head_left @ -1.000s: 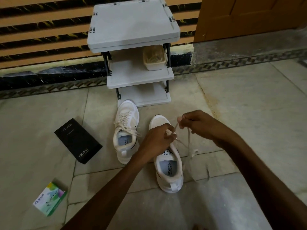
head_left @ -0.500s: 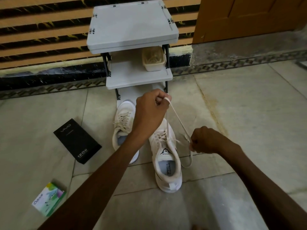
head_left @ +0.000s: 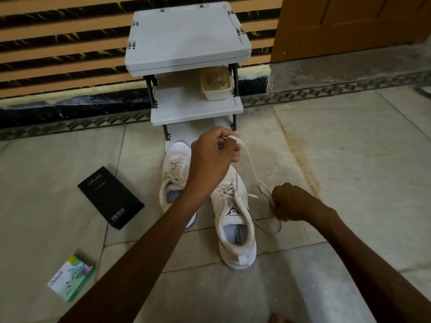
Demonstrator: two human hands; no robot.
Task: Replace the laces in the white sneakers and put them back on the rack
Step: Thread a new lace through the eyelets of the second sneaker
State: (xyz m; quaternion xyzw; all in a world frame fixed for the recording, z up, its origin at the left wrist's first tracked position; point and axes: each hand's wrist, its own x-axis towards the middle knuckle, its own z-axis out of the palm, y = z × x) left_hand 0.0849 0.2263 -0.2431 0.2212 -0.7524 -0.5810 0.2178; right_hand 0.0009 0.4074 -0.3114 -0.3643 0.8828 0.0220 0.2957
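Tiled floor (head_left: 349,159) all round. Grey three-shelf rack (head_left: 186,38) at 12 o'clock, against the striped wall. Near sneaker (head_left: 235,231) dead centre on the floor, toe to 12, heel to 6. Far sneaker (head_left: 173,169) just beside it at 10 o'clock, laced, partly under the left forearm. Black box (head_left: 110,197) at 9 o'clock, well apart. Left hand (head_left: 211,157) raised over the near sneaker's toe at 12, fingers curled, pinching the lace (head_left: 250,169), one turn over a fingertip. Right hand (head_left: 291,202) low at 3 o'clock, just beside the sneaker's flank, clenched round the same lace. Tub (head_left: 217,83) on the middle shelf, right end. Green box (head_left: 71,277) at 8 o'clock.

Lace: one strand straight up from the top eyelets to the left hand. Second strand down from there, 12 toward 4, into the right fist. Slack tail looping on the floor at 4 o'clock. Long axis on the 12–4 line, crossing the sneaker's own 12–6 line. Right hand level with the eyelets, left hand above them. Probably mid-tightening or starting the knot. Racking not yet done.
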